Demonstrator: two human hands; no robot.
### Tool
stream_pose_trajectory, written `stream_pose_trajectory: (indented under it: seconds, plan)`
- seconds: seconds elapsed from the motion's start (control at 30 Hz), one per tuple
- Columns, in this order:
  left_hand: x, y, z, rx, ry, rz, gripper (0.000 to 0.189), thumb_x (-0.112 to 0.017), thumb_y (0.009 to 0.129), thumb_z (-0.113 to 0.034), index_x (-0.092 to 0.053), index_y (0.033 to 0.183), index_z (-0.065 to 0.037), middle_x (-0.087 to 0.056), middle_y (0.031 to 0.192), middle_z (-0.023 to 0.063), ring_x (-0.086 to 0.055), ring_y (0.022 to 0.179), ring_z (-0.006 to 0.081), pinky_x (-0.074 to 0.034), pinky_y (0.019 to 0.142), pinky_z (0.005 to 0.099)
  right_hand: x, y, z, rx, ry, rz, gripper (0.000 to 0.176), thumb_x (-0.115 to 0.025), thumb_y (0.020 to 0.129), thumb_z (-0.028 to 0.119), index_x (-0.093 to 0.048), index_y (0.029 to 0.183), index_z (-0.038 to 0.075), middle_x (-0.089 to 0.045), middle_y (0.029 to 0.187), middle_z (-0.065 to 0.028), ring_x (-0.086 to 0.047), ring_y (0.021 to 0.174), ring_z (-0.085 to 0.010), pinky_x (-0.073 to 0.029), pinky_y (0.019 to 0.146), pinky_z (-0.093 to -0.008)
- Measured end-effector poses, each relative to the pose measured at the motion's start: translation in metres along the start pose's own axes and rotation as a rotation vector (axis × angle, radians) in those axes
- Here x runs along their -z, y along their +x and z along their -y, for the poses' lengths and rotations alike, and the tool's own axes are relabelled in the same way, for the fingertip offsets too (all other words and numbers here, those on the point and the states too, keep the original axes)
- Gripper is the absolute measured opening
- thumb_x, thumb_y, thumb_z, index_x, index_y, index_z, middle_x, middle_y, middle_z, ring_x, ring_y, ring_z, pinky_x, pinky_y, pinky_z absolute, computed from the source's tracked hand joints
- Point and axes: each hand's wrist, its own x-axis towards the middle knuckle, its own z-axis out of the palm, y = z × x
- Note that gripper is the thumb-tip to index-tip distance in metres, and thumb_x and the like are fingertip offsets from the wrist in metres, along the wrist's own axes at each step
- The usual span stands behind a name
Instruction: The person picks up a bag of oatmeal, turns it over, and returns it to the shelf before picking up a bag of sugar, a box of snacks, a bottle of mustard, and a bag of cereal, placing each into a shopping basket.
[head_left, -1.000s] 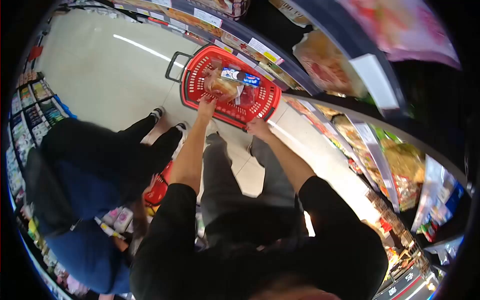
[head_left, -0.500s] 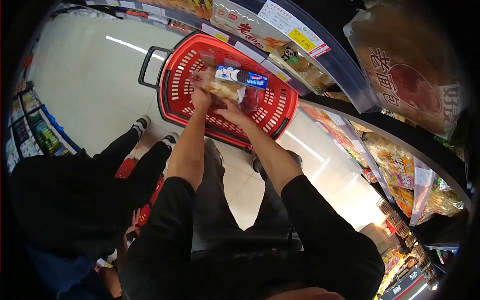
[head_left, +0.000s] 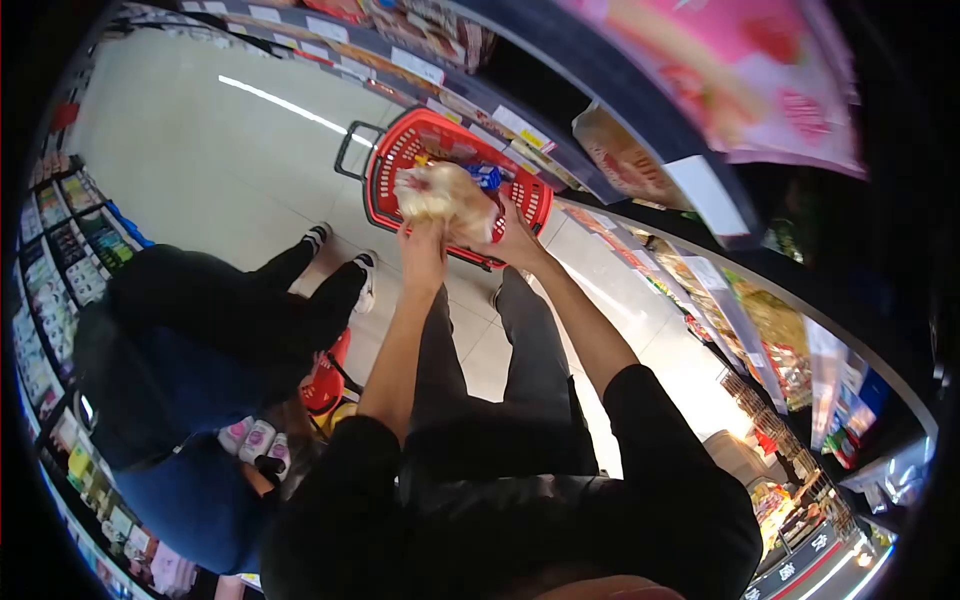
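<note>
A clear bag of bread [head_left: 450, 208] is held up over the red shopping basket [head_left: 548, 203], its outline slightly blurred. My left hand [head_left: 424, 248] is closed on the near left edge of the bag. On the opposite side, my right hand [head_left: 517, 238] grips the bag's right end, with some of its fingers hidden. Inside the basket, a blue cookie pack [head_left: 484, 176] shows partly behind the bread. The basket's black handle [head_left: 350, 150] sticks out at its left end.
Shelves of packaged food [head_left: 640, 160] curve along the right, with a pink package [head_left: 760, 80] close by at top right. At left another person [head_left: 190, 350] bends near a second red basket [head_left: 325, 385]. More stocked shelves [head_left: 60, 270] line the far left.
The bread bag has been lifted from the basket, with both hands on it. The view has shifted, and the other person has come further into view at left.
</note>
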Motion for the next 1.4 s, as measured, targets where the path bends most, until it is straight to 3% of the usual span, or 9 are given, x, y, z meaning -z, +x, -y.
stream_pose_trajectory:
  seconds: [0.33,0.47,0.57,0.7,0.77,0.93,1.07,1.13,1.4]
  plan:
    - [0.162,0.027,-0.137,-0.239,-0.350,0.104,0.008,-0.056,0.078,-0.006,-0.051,0.080,0.000,-0.054,0.072,0.0137,-0.053,0.069,0.0286,-0.043,0.063,0.0331,0.075,-0.079,0.160,-0.029,0.316,-0.145,0.105,-0.079,0.051,0.030,-0.017,0.129,-0.001,-0.035,0.126,-0.0188,-0.035,0.119,-0.0287,-0.029,0.100,-0.0336]
    - [0.162,0.058,-0.146,-0.219,-0.403,0.231,0.011,-0.057,0.075,-0.008,-0.049,0.075,-0.001,-0.052,0.072,0.0147,-0.050,0.072,0.0328,-0.037,0.074,0.0375,0.074,-0.073,0.148,-0.108,0.549,-0.152,0.100,-0.078,0.054,0.027,-0.017,0.129,-0.001,-0.036,0.125,-0.0182,-0.036,0.118,-0.0275,-0.031,0.098,-0.0341]
    - [0.165,0.073,-0.146,-0.359,-0.297,-0.200,0.020,-0.058,0.077,-0.017,-0.052,0.086,0.000,-0.056,0.079,0.0150,-0.053,0.074,0.0313,-0.039,0.077,0.0363,0.090,-0.062,0.140,-0.202,0.827,-0.138,0.093,-0.076,0.058,0.020,-0.019,0.128,-0.001,-0.036,0.125,-0.0181,-0.038,0.116,-0.0276,-0.033,0.097,-0.0343]
    - [0.164,0.080,-0.135,0.397,-0.487,0.218,0.050,-0.056,0.082,-0.035,-0.048,0.113,0.004,-0.056,0.105,0.0150,-0.054,0.096,0.0217,-0.039,0.086,0.0305,0.128,-0.064,0.157,-0.082,0.966,-0.244,0.091,-0.074,0.062,0.013,-0.016,0.130,-0.001,-0.034,0.127,-0.0185,-0.038,0.117,-0.0278,-0.031,0.098,-0.0333]
    - [0.168,0.090,-0.149,0.270,-0.973,0.428,0.055,-0.057,0.081,-0.038,-0.045,0.117,0.002,-0.055,0.107,0.0120,-0.052,0.098,0.0175,-0.039,0.085,0.0289,0.143,-0.054,0.166,0.063,0.722,-0.305,0.094,-0.074,0.061,0.014,-0.013,0.131,-0.001,-0.033,0.129,-0.0189,-0.037,0.118,-0.0286,-0.030,0.099,-0.0335]
    - [0.174,0.141,-0.160,0.139,-0.704,0.497,0.054,-0.066,0.076,-0.027,-0.043,0.116,0.002,-0.055,0.105,0.0098,-0.051,0.098,0.0150,-0.040,0.083,0.0262,0.162,-0.035,0.171,0.196,0.320,-0.435,0.075,-0.070,0.066,0.026,-0.031,0.124,-0.003,-0.045,0.118,-0.0210,-0.042,0.113,-0.0283,-0.032,0.095,-0.0331]
    - [0.151,0.177,-0.152,-0.065,-0.837,0.463,0.057,-0.068,0.074,-0.023,-0.041,0.118,0.002,-0.056,0.104,0.0103,-0.051,0.097,0.0159,-0.041,0.083,0.0278,0.178,-0.020,0.167,-0.237,0.188,0.003,0.055,-0.065,0.067,0.021,-0.045,0.111,-0.006,-0.052,0.105,-0.0236,-0.049,0.104,-0.0303,-0.036,0.089,-0.0352]
    - [0.141,0.191,-0.149,-0.168,-0.842,0.424,0.052,-0.068,0.074,-0.018,-0.044,0.115,0.002,-0.056,0.104,0.0111,-0.052,0.097,0.0174,-0.041,0.084,0.0290,0.170,-0.017,0.173,0.102,0.179,-0.592,0.038,-0.059,0.067,0.015,-0.053,0.099,-0.005,-0.055,0.096,-0.0240,-0.052,0.098,-0.0305,-0.039,0.084,-0.0358]
    - [0.126,0.214,-0.161,-0.205,-0.656,0.408,0.036,-0.064,0.074,-0.010,-0.051,0.107,-0.001,-0.056,0.104,0.0125,-0.052,0.097,0.0214,-0.041,0.083,0.0309,0.163,0.022,0.152,0.042,0.025,-0.669,0.026,-0.052,0.080,0.018,-0.055,0.099,0.000,-0.058,0.088,-0.0210,-0.058,0.080,-0.0330,-0.043,0.076,-0.0412]
